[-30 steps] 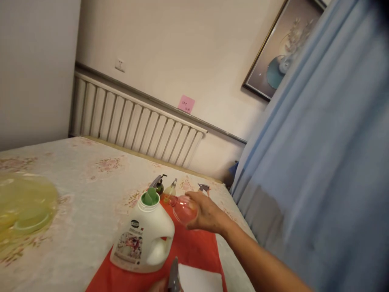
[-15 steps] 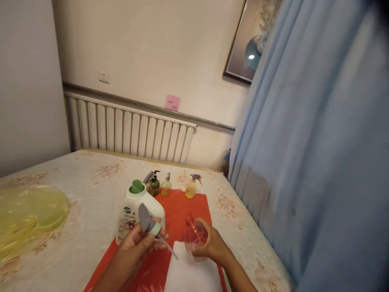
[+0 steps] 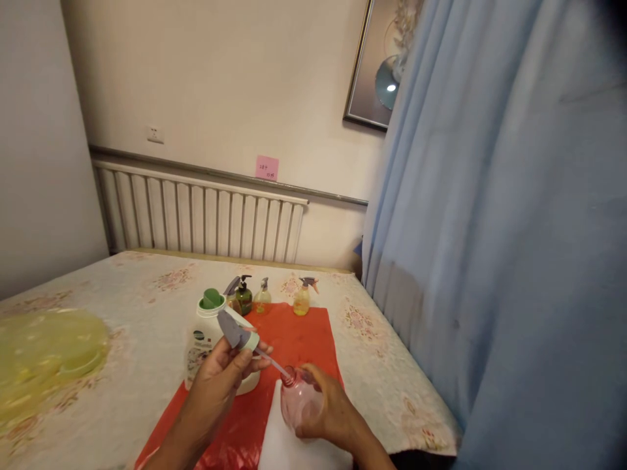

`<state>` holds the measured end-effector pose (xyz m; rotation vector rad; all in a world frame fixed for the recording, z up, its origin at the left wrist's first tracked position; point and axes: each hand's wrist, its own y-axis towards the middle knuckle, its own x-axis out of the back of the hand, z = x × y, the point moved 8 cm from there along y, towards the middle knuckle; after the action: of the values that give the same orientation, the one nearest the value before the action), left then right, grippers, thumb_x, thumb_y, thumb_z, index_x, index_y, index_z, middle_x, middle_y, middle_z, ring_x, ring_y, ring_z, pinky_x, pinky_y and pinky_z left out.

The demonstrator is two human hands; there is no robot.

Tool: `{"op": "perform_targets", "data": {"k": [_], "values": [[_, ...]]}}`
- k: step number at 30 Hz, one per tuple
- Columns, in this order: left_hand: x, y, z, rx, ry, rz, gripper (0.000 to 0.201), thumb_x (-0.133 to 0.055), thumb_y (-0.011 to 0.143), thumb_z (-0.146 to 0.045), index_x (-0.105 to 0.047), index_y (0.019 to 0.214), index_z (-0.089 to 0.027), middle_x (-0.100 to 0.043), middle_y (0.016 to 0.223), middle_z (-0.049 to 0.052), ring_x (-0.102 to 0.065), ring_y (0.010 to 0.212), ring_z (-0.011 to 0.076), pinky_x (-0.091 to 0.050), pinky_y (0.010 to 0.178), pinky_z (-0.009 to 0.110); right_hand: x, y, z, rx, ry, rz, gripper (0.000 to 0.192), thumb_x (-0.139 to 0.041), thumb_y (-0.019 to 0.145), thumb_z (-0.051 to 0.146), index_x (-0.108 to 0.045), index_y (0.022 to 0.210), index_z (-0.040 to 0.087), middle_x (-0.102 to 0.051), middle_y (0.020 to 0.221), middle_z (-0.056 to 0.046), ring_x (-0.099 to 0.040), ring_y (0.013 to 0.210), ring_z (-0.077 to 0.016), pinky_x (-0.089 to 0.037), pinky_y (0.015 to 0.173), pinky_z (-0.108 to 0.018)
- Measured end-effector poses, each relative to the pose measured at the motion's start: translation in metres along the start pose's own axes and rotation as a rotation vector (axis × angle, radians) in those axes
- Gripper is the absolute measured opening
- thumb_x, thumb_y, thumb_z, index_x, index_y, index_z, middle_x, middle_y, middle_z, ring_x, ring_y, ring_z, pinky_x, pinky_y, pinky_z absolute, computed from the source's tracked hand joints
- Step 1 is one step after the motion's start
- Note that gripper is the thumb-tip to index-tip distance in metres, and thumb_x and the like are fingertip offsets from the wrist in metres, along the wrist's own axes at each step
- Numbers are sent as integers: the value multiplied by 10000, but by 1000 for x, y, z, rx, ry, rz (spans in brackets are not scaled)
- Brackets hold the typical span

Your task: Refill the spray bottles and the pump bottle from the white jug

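Note:
My left hand (image 3: 221, 378) grips a grey trigger spray head (image 3: 235, 331) with a pale green collar; its thin dip tube slants down to the right, with its tip at the mouth of a small clear pink bottle (image 3: 298, 398). My right hand (image 3: 328, 411) holds that pink bottle tilted, neck pointing up-left, over a white sheet (image 3: 284, 450) on a red mat (image 3: 294, 333). A white detergent jug (image 3: 206, 339) with a green cap stands just behind my left hand.
Three small bottles line the mat's far edge: a dark green pump bottle (image 3: 243, 297), a small clear sprayer (image 3: 263, 297) and a yellow sprayer (image 3: 302, 299). Yellow plastic (image 3: 44, 356) lies at the left on the floral tablecloth (image 3: 122, 307). A blue curtain (image 3: 490, 228) hangs at the right.
My right hand carried the pink bottle from the far part of the mat toward me. My left hand rose into view with the spray head, and its tube now reaches the bottle's mouth.

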<state>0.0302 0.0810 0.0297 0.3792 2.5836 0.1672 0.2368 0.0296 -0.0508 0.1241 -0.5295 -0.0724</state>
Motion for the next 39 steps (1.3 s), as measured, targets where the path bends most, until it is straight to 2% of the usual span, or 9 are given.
{"op": "perform_targets", "data": {"k": [3, 6, 10, 16, 24, 30, 34, 39], "values": [[-8, -2, 15, 38, 77, 67, 417, -779, 740, -412, -619, 1051, -184, -752, 912, 33, -722, 791, 190, -577, 764, 290, 0, -4, 9, 3, -19, 2, 970, -852, 422, 130, -508, 1325, 220, -578, 1326, -87, -538, 1215, -298, -403, 1039, -408], [-15, -4, 29, 53, 174, 111, 398, -763, 744, -428, -632, 1035, -191, -752, 931, 39, -713, 807, 214, -558, 778, 321, -3, -7, 20, 8, -50, 10, 940, -871, 401, 135, -545, 1278, 219, -605, 1268, -74, -559, 1167, -293, -429, 1003, -394], [-10, -3, 41, 28, 308, 97, 386, -756, 733, -442, -673, 1015, -192, -748, 965, 54, -656, 1033, 284, -503, 909, 354, -6, -11, 28, 1, -37, 17, 920, -888, 392, 150, -560, 1250, 208, -627, 1203, -68, -582, 1103, -278, -451, 962, -375], [-4, -3, 64, 70, 411, 232, 350, -678, 817, -429, -662, 1101, -225, -720, 1063, 30, -610, 1089, 270, -446, 991, 355, -12, -9, 25, -36, 38, 35, 923, -898, 398, 167, -567, 1258, 218, -626, 1179, -53, -587, 1076, -255, -460, 934, -344], [-5, -9, 54, 34, 505, 282, 330, -674, 818, -405, -695, 1102, -238, -715, 1123, 39, -576, 1134, 309, -439, 999, 367, -22, -10, 28, -100, 55, 66, 870, -905, 372, 158, -622, 1192, 225, -653, 1054, -26, -597, 966, -243, -476, 858, -328], [9, -8, 58, 141, 451, 322, 364, -669, 823, -430, -690, 1134, -243, -700, 1185, 45, -551, 1194, 310, -370, 1084, 414, -28, -12, 31, -79, 73, 63, 876, -905, 391, 165, -625, 1217, 243, -660, 1015, -7, -597, 931, -234, -485, 815, -315], [9, -9, 62, 178, 419, 355, 400, -690, 803, -447, -691, 1146, -241, -716, 1157, 59, -572, 1169, 315, -388, 1070, 421, -33, -13, 35, -57, 173, 92, 928, -881, 412, 106, -589, 1277, 273, -666, 1103, 3, -597, 987, -234, -481, 836, -305], [6, -8, 62, 91, 454, 277, 375, -648, 835, -468, -690, 1133, -246, -708, 1157, 51, -590, 1127, 293, -441, 1005, 361, -38, -14, 30, -97, 181, 80, 883, -876, 417, 109, -617, 1250, 247, -690, 1053, 3, -614, 978, -240, -477, 837, -310]]}}
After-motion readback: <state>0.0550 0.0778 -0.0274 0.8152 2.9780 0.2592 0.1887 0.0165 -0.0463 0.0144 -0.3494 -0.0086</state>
